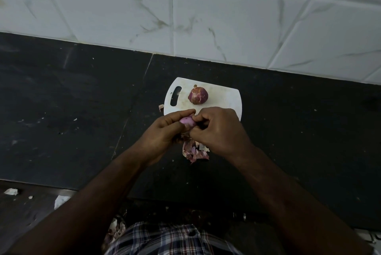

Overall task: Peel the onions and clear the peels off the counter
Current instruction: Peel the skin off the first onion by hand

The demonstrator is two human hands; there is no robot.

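We've got the half-peeled onion (187,122) gripped in our left hand (162,131) just over the cutting board (224,98), right hand (216,129) pinching skin, so imo pull w/ short tugs down onto the peel pile (194,151).

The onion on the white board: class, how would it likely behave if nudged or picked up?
The onion looks round, so a nudge would probably roll it across the flat cutting board. Its skin appears dry and patchy, so bits may flake off in the fingers. It seems firm, unlike the floppy peels on the counter.
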